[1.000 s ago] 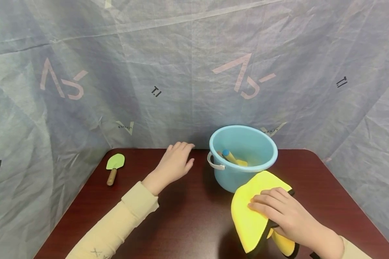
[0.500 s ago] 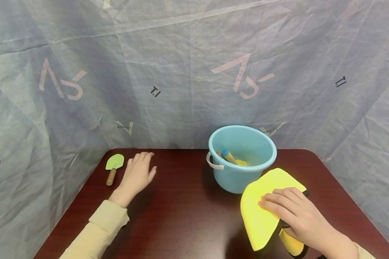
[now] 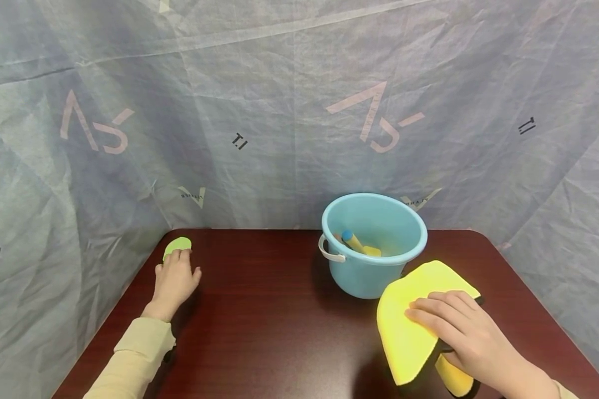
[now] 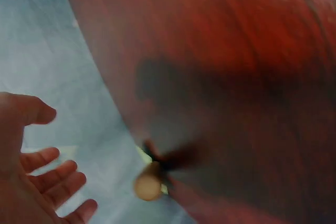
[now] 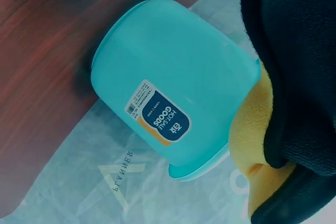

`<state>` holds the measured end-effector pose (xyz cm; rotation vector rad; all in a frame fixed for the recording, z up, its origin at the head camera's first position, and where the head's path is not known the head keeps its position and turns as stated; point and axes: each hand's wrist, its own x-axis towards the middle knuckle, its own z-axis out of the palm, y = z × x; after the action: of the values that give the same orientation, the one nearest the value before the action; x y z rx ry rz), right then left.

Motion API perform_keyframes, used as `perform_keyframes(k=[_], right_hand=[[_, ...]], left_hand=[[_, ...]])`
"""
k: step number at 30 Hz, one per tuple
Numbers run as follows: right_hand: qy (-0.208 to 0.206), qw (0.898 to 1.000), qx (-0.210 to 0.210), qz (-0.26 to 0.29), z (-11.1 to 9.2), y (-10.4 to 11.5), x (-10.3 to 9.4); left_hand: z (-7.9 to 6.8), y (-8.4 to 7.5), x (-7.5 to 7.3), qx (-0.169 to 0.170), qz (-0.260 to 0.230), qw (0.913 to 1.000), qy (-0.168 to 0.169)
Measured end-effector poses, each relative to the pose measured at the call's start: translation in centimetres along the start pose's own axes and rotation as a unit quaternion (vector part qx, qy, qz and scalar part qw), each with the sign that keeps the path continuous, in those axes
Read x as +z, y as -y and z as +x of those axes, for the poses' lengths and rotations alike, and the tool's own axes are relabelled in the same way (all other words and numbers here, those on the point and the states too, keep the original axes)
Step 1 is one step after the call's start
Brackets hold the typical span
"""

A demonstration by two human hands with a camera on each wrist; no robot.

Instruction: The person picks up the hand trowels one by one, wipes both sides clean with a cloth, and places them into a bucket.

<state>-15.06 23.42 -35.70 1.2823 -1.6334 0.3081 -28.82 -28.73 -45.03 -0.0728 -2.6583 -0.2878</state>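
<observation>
At the far left of the table, in the head view, my left hand (image 3: 173, 281) is over a small trowel. Only the trowel's light green blade (image 3: 178, 244) shows past my fingers there. In the left wrist view, the round end of its wooden handle (image 4: 148, 186) is apart from my spread fingers (image 4: 71, 187). My right hand (image 3: 471, 332) grips a folded cloth (image 3: 414, 321), soft, yellow on one side and black on the other (image 5: 299, 77). It is held above the table, just in front of the bucket.
A light blue bucket (image 3: 366, 280) stands at the back right, with a white handle (image 3: 332, 254) hanging at its left. Inside lie a yellow, blue-ended item (image 3: 353, 241) and other small things. A grey fabric sheet (image 3: 279, 122) hangs behind the dark red table (image 3: 259, 332).
My left hand has moved left from the middle of the table to over the trowel. The right hand, with the cloth, has shifted slightly right, away from the bucket.
</observation>
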Motion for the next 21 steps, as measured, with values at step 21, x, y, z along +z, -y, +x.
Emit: perform_keyframes(k=[21], right_hand=[[0.008,1.0,0.012,0.0,-1.1,-0.3,-0.1]], left_hand=[[1.5,4.1,2.0,-0.187,-0.017,0.9659,0.179]])
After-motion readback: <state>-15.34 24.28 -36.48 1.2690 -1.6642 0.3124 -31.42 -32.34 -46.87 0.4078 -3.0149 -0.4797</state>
